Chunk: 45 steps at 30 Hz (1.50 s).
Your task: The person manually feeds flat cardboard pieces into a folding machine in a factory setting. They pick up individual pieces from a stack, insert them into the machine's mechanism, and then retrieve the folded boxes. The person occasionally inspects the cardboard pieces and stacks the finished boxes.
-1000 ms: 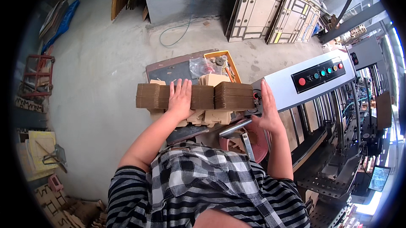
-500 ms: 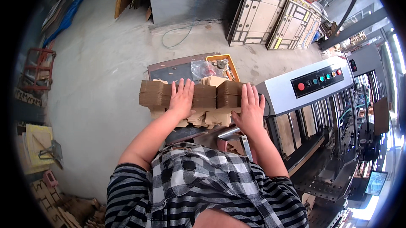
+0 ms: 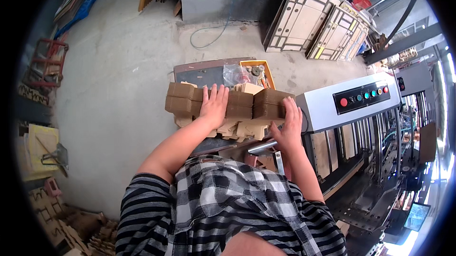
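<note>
Head view: the left hand (image 3: 214, 111) lies flat, fingers extended, on a long brown cardboard stack (image 3: 240, 104) above pale cardboard pieces (image 3: 243, 129); the right hand (image 3: 289, 128) touches its right end, grip unclear to me. Likely steadying; even pressure is called for.

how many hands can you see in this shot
2: the left hand lies on the brown stack, left of its middle; the right hand is at the stack's right end. No others show.

brown cardboard stack (image 3: 240, 104), checked black-and-white apron (image 3: 228, 187), yellow tray (image 3: 270, 75)
</note>
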Available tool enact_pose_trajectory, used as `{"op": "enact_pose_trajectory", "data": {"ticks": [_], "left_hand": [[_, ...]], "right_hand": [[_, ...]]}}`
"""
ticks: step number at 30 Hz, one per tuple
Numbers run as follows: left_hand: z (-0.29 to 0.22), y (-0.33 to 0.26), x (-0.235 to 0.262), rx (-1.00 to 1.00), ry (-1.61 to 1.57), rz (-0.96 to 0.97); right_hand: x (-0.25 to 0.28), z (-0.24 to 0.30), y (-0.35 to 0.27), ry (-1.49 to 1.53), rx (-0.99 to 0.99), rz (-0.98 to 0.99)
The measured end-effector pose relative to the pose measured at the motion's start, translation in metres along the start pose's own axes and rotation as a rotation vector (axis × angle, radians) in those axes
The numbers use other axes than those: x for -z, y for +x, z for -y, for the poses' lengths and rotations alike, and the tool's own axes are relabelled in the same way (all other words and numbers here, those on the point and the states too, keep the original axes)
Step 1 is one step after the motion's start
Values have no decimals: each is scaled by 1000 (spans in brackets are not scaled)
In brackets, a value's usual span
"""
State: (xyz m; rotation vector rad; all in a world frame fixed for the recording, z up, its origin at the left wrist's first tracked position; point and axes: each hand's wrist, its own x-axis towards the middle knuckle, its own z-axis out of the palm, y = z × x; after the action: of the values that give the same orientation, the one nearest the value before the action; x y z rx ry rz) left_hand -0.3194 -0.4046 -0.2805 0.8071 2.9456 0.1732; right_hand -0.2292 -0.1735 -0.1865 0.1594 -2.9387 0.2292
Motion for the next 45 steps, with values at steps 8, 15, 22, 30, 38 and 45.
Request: {"op": "enact_pose_trajectory", "data": {"ticks": [8,15,22,30,38,45], "left_hand": [[17,11,14,-186,-195,-68],[19,-6,16,-179,-218,-99],[18,-16,8,-59,-159,-52],[8,-20,0,-34,-105,-46],[8,-19,-3,-68,-175,-154],[21,-21,9,-95,-138,-44]], "right_hand": [[-6,0,0,-150,49,-93],[-4,-5,-5,-26,183,-129],[-11,-42,6,556,-188,-27],[-69,-82,17,757,-88,384],[-76,-70,-6,859,-123,228],[-92,-82,-11,1087,-268,283]]}}
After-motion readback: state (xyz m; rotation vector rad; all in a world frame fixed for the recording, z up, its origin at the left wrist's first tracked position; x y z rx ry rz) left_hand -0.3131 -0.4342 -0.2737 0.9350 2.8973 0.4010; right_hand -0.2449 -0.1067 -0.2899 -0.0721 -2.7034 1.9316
